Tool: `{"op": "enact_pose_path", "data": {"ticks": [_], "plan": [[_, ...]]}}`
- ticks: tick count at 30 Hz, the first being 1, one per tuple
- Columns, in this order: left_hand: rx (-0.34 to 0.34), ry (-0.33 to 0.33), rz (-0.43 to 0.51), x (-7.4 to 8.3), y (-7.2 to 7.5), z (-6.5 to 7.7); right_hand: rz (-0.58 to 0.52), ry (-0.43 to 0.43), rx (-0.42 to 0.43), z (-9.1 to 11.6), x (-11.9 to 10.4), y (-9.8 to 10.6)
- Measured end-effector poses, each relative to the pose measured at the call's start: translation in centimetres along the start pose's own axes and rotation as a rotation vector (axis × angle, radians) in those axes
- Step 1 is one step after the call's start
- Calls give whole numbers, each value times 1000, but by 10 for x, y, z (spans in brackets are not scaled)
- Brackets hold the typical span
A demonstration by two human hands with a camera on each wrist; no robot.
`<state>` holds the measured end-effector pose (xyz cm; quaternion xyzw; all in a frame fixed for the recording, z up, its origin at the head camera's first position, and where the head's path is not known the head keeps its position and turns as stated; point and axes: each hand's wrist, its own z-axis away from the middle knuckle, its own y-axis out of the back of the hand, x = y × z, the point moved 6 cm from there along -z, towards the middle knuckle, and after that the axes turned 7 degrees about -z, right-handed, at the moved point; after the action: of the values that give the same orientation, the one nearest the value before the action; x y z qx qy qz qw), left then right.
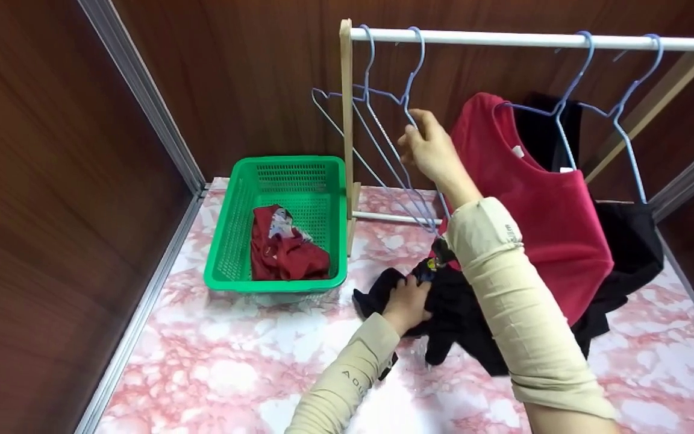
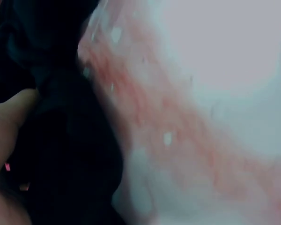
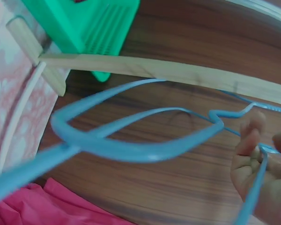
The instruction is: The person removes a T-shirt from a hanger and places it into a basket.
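Note:
At the rack, my right hand [image 1: 428, 144] reaches up to a blue wire hanger [image 1: 412, 90], its fingers curled around the wire just below the hook. In the right wrist view the wire passes between the thumb and fingers of that hand [image 3: 264, 173]. Low over the floor, my left hand [image 1: 407, 304] grips a bunched black garment [image 1: 455, 307] that has a small coloured print. The left wrist view has the thumb [image 2: 14, 112] pressed into the dark cloth [image 2: 70, 140]; the other fingertips are mostly hidden.
A green basket [image 1: 217, 259] holding red clothing [image 1: 293, 259] stands left of the wooden rack post [image 1: 347, 120]. From the white rail [image 1: 503, 39] hang a red sleeveless top [image 1: 540, 223] and black clothing [image 1: 627, 235] at right. Another bare hanger [image 1: 371, 60] is at left.

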<state>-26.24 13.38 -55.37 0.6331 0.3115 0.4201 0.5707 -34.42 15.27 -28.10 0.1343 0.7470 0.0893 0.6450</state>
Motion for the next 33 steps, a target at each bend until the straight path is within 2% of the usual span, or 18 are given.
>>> {"op": "enact_pose_path", "data": {"ticks": [2, 5, 8, 13, 18, 23, 26, 29, 33], "plan": [[-9, 24, 32, -1, -1, 1, 8, -28, -4, 1, 2, 0], [-26, 56, 83, -5, 0, 2, 89, -41, -6, 3, 3, 2], [-12, 77, 131, -12, 2, 1, 147, -51, -3, 6, 3, 8], [29, 76, 259, -27, 6, 1, 132, -64, 32, 13, 3, 25], [42, 48, 370, -40, 15, 1, 146, -28, 162, 31, -6, 49], [82, 64, 494, -57, 30, 1, 264, 89, 302, 49, -18, 77], [124, 90, 622, -70, 43, 1, 330, 136, 356, 56, -16, 94], [156, 150, 741, -85, 58, 2, 386, 159, 409, 61, -8, 112], [199, 231, 832, -104, 76, 4, 410, 162, 483, 66, 7, 135]]}}
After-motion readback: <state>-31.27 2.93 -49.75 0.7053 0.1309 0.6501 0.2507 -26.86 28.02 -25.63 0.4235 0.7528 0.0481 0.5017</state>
